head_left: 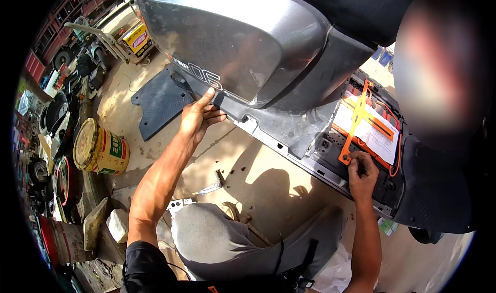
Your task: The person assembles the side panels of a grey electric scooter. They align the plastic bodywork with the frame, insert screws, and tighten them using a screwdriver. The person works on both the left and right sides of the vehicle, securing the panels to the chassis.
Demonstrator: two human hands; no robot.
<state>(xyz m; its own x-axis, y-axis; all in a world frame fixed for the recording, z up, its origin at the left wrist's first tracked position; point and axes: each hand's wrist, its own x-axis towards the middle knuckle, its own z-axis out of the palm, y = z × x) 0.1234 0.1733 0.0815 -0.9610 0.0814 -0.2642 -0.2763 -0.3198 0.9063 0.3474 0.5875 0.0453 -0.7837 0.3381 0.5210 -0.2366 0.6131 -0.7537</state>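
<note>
Mid-job: floor mat already off on the ground far left, left hand flat-fingered against grey scooter panel, right hand apparently pinching orange strap over battery, strap still fastened.
</note>
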